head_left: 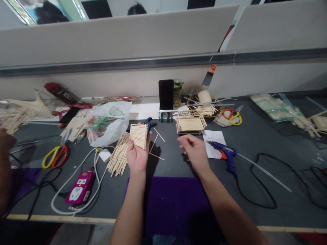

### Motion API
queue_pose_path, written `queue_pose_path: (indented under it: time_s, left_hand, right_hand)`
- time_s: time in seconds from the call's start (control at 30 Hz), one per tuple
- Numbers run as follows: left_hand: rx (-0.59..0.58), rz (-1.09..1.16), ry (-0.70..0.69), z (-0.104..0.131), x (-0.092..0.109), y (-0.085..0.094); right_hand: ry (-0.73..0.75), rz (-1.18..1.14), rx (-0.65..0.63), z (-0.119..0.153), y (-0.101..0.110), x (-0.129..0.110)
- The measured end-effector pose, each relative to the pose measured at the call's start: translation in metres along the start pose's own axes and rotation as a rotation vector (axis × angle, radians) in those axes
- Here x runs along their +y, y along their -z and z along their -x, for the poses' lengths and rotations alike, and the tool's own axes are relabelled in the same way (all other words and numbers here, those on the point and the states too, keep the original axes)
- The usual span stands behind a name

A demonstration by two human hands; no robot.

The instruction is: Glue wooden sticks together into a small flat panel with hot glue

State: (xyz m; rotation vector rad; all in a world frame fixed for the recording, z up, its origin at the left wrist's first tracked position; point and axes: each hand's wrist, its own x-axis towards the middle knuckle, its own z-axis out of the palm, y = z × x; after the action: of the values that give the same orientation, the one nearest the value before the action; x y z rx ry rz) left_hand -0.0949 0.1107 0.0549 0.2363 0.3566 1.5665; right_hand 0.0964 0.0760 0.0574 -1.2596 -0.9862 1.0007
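My left hand point(138, 158) holds up a small panel of wooden sticks point(138, 136) laid side by side, with its thumb on the near edge. Just behind the panel shows a dark blue clamp-like tool point(151, 123), partly hidden. My right hand point(194, 149) hovers over the table with its fingers curled together; whether something small is between them, I cannot make out. Beyond it stands a little bench-like model made of sticks point(190, 125). To its right, a blue glue gun point(228, 154) lies partly on a white paper point(216, 136), a glue stick projecting from its back.
Left of my left hand lie a pile of sticks point(119, 156), a plastic bag point(109, 124), scissors point(56, 153) and a purple power strip point(81, 187) with cables. A phone point(166, 95) stands at the back. More scissors point(232, 115) lie right. Another person's arm point(5, 170) is far left.
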Motion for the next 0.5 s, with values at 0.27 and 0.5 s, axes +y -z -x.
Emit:
queue_pose_path:
  time_s: [0.27,0.5]
  left_hand:
    - [-0.058,-0.009,0.114,0.004,0.0,-0.001]
    - [-0.005,0.051,-0.074,-0.006,0.013,0.012]
  right_hand:
    - [-0.094,-0.138,-0.587,0.009,-0.066,0.01]
    - [0.049,-0.04,-0.099,0.001,-0.002,0.0]
